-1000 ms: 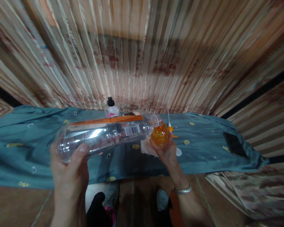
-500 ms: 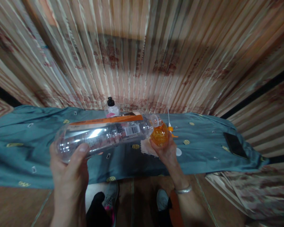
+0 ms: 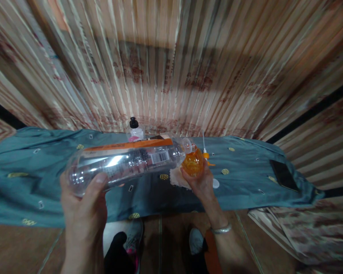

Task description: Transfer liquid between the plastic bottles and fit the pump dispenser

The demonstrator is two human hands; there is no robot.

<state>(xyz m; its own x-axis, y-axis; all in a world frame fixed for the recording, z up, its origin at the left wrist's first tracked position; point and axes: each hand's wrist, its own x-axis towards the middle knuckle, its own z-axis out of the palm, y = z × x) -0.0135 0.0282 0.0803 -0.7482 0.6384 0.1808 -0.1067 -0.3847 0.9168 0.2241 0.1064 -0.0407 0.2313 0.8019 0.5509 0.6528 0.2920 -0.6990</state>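
Observation:
A large clear plastic bottle (image 3: 125, 163) with an orange-edged label lies tilted nearly level in my left hand (image 3: 85, 205), which is wrapped round its base end. Its open neck meets the mouth of a small orange transparent bottle (image 3: 193, 163). My right hand (image 3: 202, 184) has its fingers round that orange bottle. Beneath and beside it is a pale cloth (image 3: 177, 179). An orange and white pump top (image 3: 205, 155) with a clear tube lies just behind my right hand, and a white round cap (image 3: 215, 183) is to its right.
A bottle with a black cap (image 3: 135, 131) stands at the back of the table with the teal cloth (image 3: 237, 190). A dark phone (image 3: 284, 175) lies at the right end. Pleated curtains (image 3: 160, 76) hang behind. Shoes show on the tiled floor below.

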